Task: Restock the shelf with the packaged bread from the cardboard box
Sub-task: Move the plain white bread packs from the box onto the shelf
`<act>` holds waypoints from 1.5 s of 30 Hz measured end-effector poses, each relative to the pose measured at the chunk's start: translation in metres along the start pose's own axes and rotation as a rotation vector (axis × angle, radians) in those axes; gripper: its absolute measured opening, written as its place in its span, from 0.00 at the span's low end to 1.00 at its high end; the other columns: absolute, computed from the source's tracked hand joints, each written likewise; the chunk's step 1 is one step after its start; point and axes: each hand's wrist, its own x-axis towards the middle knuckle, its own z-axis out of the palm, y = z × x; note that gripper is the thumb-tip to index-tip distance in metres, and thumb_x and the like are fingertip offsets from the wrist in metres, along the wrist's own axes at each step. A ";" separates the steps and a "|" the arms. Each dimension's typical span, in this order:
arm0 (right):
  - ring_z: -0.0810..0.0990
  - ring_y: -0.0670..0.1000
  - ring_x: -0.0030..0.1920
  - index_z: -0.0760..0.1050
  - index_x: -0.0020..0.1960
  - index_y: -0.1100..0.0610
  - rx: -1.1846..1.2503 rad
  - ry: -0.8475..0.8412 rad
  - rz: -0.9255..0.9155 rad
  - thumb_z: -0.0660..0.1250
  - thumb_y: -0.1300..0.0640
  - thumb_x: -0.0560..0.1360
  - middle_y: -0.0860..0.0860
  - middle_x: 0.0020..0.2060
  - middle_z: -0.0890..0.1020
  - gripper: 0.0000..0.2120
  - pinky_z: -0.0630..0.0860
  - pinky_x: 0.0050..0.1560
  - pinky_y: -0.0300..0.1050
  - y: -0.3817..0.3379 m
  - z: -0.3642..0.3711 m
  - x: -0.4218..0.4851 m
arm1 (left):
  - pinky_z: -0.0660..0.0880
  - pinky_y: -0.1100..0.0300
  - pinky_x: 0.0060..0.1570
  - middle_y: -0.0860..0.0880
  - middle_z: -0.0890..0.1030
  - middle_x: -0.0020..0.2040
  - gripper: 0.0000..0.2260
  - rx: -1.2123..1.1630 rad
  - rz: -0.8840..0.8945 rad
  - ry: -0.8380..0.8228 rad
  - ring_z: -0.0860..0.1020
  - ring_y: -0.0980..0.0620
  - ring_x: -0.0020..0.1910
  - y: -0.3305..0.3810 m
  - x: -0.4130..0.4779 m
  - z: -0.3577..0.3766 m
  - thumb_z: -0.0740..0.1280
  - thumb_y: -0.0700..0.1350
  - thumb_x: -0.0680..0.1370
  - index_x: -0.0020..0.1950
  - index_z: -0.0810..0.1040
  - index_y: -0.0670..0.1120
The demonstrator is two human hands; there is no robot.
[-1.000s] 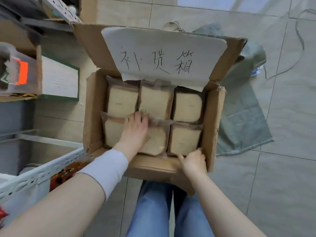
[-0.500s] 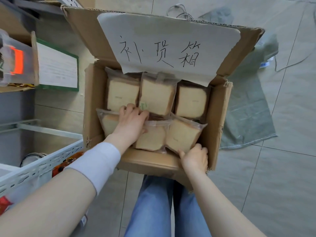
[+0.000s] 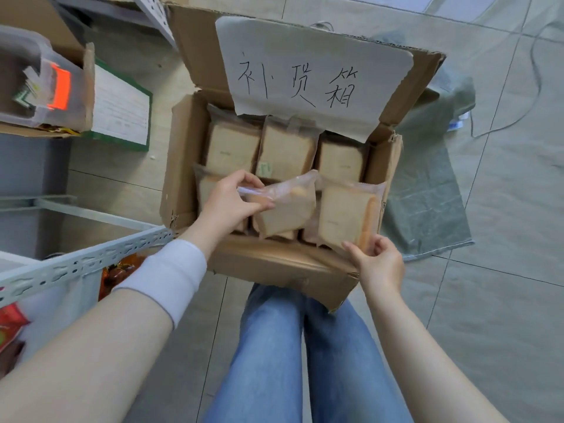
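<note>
The tiled floor (image 3: 503, 300) fills most of the scene, and on it, against the knees of a person in blue jeans (image 3: 274, 361), sits the open cardboard box (image 3: 180, 166). Its far flap is folded back and carries a white paper sheet (image 3: 305, 56) with handwritten characters. A grey-green sack (image 3: 427, 193) lies flat on the floor just right of the box. At the left, a white perforated shelf rail (image 3: 91, 261) runs in close to the box's near corner. Inside the box, three packs of sliced bread in clear wrappers stand in the back row (image 3: 287, 148), and a fourth (image 3: 204, 187) shows at the front left, partly hidden behind a wrist. Two more packs are tilted up out of the front row. The middle pack (image 3: 287, 209) is pinched by its top wrapper edge between thumb and fingers of the left hand (image 3: 225, 206). The right pack (image 3: 345, 215) leans near the box's right wall, its lower corner grasped by the curled fingers of the right hand (image 3: 378, 264) at the box's front edge.
</note>
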 end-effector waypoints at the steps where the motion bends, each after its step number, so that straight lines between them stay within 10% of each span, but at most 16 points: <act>1: 0.78 0.50 0.46 0.77 0.45 0.54 0.033 -0.007 -0.026 0.77 0.54 0.65 0.49 0.42 0.81 0.12 0.74 0.50 0.45 0.001 -0.008 -0.005 | 0.70 0.77 0.38 0.57 0.79 0.43 0.14 -0.062 -0.006 0.045 0.76 0.63 0.44 0.003 -0.011 -0.004 0.78 0.45 0.64 0.43 0.76 0.52; 10: 0.83 0.54 0.46 0.79 0.43 0.50 0.191 -0.336 -0.290 0.74 0.59 0.67 0.51 0.42 0.84 0.08 0.80 0.49 0.49 -0.001 -0.068 -0.102 | 0.78 0.57 0.48 0.52 0.83 0.47 0.17 -0.685 0.073 0.580 0.81 0.53 0.50 0.023 -0.197 -0.064 0.77 0.60 0.56 0.42 0.82 0.58; 21: 0.83 0.55 0.46 0.78 0.47 0.51 -0.054 -0.710 -0.802 0.75 0.55 0.67 0.53 0.45 0.84 0.11 0.79 0.47 0.50 -0.065 -0.081 -0.361 | 0.76 0.55 0.44 0.52 0.81 0.42 0.09 -0.796 0.207 1.281 0.79 0.54 0.42 -0.001 -0.512 -0.198 0.74 0.48 0.68 0.43 0.76 0.50; 33: 0.85 0.52 0.38 0.79 0.43 0.57 -0.107 -1.117 -1.063 0.75 0.58 0.64 0.52 0.36 0.85 0.10 0.80 0.41 0.43 -0.059 0.110 -0.673 | 0.76 0.65 0.34 0.50 0.80 0.40 0.05 -0.826 0.209 1.626 0.79 0.61 0.34 -0.173 -0.776 -0.341 0.69 0.41 0.74 0.41 0.75 0.48; 45: 0.80 0.46 0.30 0.75 0.42 0.60 -0.153 -1.118 -1.242 0.74 0.63 0.67 0.55 0.38 0.79 0.09 0.81 0.42 0.42 -0.113 0.343 -0.841 | 0.73 0.62 0.42 0.50 0.81 0.45 0.12 -0.747 0.172 1.710 0.78 0.57 0.41 -0.308 -0.773 -0.531 0.71 0.42 0.72 0.54 0.75 0.45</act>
